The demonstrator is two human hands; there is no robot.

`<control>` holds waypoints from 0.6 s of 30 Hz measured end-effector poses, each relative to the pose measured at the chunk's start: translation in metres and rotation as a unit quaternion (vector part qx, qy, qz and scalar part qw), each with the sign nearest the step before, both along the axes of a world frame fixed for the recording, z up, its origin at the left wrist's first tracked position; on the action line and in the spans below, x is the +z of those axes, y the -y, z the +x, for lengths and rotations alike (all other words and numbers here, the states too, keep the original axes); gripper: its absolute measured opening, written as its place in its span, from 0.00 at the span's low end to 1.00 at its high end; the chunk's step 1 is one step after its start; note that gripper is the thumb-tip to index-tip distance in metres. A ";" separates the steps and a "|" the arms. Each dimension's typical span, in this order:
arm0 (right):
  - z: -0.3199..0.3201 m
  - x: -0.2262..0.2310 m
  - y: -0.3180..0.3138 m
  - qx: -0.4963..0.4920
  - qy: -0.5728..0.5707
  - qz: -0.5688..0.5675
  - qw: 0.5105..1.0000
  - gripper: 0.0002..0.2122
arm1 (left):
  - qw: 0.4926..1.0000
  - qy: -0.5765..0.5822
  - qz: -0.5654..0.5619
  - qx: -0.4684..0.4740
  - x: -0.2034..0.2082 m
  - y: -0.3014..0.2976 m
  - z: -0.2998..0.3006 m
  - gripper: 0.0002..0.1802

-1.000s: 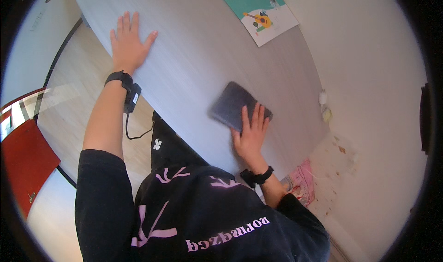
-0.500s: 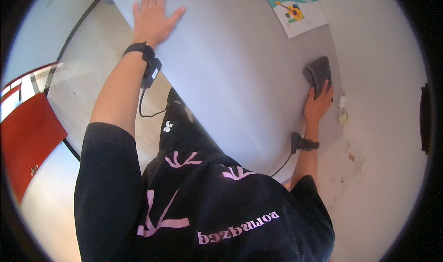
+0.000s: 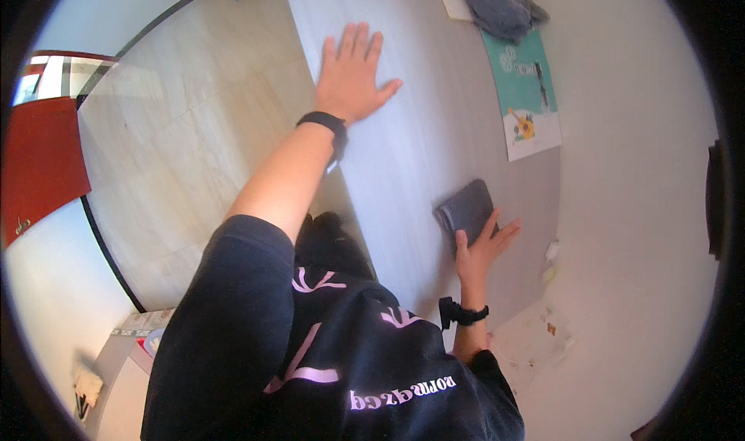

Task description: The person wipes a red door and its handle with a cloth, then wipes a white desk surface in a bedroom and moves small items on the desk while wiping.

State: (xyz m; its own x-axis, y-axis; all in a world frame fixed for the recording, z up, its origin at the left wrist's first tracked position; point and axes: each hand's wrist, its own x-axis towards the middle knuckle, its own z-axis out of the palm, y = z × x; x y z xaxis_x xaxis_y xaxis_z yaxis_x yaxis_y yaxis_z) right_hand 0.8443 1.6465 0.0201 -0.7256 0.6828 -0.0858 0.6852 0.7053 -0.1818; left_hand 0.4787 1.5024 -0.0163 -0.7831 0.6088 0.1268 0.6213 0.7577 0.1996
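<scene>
My left hand lies flat on the pale grey tabletop near its left edge, fingers spread and nothing in it. My right hand is at the near edge of a folded dark grey cloth on the same tabletop. The thumb and a forefinger of that hand touch the cloth, while its other fingers stretch out past the cloth's right side. I cannot see any part of the cloth wrapped in the fingers. Each wrist wears a black band.
A green and white booklet with a guitar picture lies by the wall at the far right. Beyond it sits a crumpled grey fabric. A small white and yellowish item is by the wall edge. At left stands a red panel.
My view has shifted, showing more of the table's far end. My right hand and the cloth have moved left, away from the wall. The left hand stays flat and spread.
</scene>
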 end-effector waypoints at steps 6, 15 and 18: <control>-0.018 -0.009 -0.018 0.189 0.035 0.007 0.981 0.43 | 0.999 0.031 0.041 -0.002 0.005 0.007 0.003 0.44; -0.110 -0.006 0.053 0.199 0.055 -0.002 0.978 0.45 | 0.985 0.115 0.124 -0.026 0.014 0.012 -0.002 0.43; -0.149 -0.004 0.080 0.223 0.053 0.038 0.973 0.47 | 0.963 0.170 0.198 -0.070 0.018 0.022 -0.007 0.41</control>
State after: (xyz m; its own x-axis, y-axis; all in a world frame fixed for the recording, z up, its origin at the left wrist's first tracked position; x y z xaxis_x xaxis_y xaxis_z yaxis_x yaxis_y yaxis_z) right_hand 0.6957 1.5660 0.0166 -0.9413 0.3086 -0.1371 0.3191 0.9456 -0.0624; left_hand 0.4721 1.4806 0.0022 -0.7345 0.6678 0.1209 0.5593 0.4947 0.6652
